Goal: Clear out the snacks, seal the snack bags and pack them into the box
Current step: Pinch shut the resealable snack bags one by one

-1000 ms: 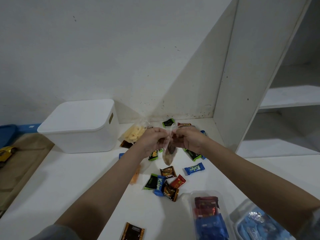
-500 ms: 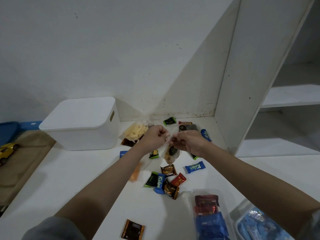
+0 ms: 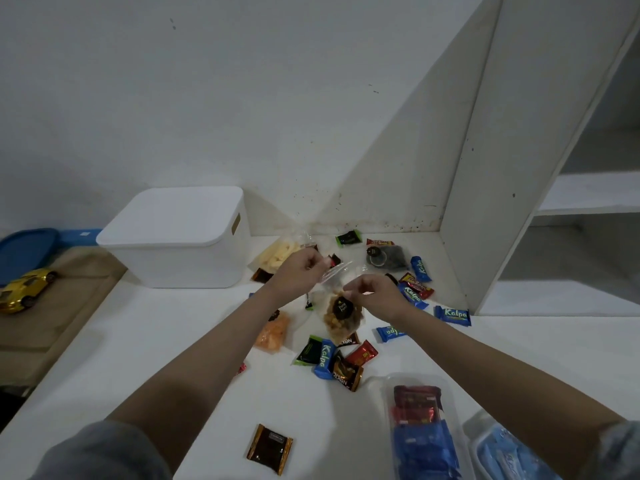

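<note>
We're pinching the clear snack bag [image 3: 341, 311] at its top, left hand [image 3: 300, 273] at ten o'clock, right hand [image 3: 372, 295] at three; the white box [image 3: 180, 242] is sitting lidded at ten o'clock.

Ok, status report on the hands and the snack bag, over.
Both hands, left and right, pinch the clear snack bag top, held above table. White box lidded. Loose snacks scattered underneath.

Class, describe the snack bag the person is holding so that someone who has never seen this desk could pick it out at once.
Start at the white lidded box against the wall, then look right to the scattered wrappers on the white desk. Above them the left hand and right hand pinch the top of a clear snack bag. Unlike its neighbours, it hangs in the air, holds brown pieces and bears a round dark label.
</note>
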`<state>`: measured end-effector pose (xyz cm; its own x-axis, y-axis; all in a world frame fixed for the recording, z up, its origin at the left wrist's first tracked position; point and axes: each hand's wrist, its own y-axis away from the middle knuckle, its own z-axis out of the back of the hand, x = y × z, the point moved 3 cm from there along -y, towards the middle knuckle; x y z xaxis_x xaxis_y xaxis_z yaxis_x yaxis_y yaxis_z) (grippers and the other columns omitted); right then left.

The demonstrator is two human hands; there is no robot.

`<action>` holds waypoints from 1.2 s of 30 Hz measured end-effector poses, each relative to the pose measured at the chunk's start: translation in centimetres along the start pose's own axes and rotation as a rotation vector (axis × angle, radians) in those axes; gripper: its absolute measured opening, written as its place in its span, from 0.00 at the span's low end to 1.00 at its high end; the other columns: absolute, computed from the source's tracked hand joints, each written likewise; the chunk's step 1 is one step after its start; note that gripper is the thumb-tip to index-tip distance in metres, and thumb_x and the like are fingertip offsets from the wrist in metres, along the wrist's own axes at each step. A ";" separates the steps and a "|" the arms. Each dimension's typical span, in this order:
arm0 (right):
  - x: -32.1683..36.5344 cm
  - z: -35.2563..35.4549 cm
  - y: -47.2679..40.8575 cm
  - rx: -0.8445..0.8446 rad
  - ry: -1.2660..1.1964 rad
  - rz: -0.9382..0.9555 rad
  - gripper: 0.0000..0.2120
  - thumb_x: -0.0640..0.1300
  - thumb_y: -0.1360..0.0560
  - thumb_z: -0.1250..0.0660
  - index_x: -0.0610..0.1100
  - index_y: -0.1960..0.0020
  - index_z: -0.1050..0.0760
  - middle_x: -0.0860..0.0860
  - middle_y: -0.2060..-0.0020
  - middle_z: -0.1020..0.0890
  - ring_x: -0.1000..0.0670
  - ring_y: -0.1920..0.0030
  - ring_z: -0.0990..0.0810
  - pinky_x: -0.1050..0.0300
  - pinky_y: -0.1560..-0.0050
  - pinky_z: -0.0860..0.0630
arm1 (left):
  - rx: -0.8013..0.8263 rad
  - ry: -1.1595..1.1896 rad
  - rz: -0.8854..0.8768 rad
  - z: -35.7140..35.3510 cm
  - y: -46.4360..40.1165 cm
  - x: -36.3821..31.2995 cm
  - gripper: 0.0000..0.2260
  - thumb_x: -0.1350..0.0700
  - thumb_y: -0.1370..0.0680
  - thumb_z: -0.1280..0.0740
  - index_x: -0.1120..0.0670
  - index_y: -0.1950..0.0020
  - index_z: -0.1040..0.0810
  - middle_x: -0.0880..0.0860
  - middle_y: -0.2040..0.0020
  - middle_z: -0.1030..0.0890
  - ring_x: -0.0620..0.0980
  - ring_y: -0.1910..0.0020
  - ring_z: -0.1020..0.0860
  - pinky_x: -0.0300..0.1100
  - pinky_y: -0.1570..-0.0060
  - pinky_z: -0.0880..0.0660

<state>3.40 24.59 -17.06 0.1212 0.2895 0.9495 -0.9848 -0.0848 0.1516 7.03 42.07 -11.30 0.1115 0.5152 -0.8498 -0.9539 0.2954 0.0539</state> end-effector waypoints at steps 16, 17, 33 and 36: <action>-9.7 -9.8 8.3 0.081 0.390 -0.139 0.07 0.46 0.24 0.33 0.45 0.48 0.23 0.52 0.61 0.23 0.51 0.58 0.24 0.56 0.58 0.27 | -0.151 0.157 0.672 -10.9 15.9 14.8 0.23 0.50 0.29 0.25 0.57 0.40 0.27 0.56 0.53 0.19 0.54 0.52 0.19 0.45 0.52 0.23; -10.1 -10.1 9.0 0.076 0.401 -0.127 0.12 0.45 0.24 0.33 0.47 0.41 0.25 0.52 0.59 0.23 0.52 0.57 0.25 0.59 0.58 0.28 | -0.172 0.072 0.652 -11.0 16.4 14.9 0.25 0.48 0.30 0.25 0.57 0.39 0.28 0.54 0.55 0.19 0.52 0.53 0.20 0.42 0.52 0.25; -11.7 -10.5 9.8 -0.014 0.474 -0.010 0.26 0.46 0.28 0.29 0.45 0.32 0.31 0.49 0.43 0.31 0.49 0.42 0.27 0.54 0.43 0.25 | -0.252 -0.408 0.531 -10.7 16.4 16.1 0.42 0.35 0.34 0.29 0.53 0.27 0.38 0.54 0.34 0.31 0.54 0.35 0.33 0.48 0.40 0.30; -11.3 -10.2 8.9 -0.028 0.472 -0.063 0.28 0.45 0.32 0.26 0.45 0.35 0.31 0.50 0.42 0.31 0.50 0.43 0.27 0.53 0.45 0.24 | -0.239 -0.366 0.500 -10.0 15.8 16.6 0.43 0.35 0.34 0.29 0.53 0.26 0.39 0.53 0.32 0.34 0.54 0.34 0.35 0.49 0.38 0.31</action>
<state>-7.98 30.31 -29.26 0.1175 0.6956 0.7088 -0.9810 -0.0297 0.1917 -9.02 47.25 -29.74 -0.3136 0.7963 -0.5172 -0.9461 -0.2154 0.2419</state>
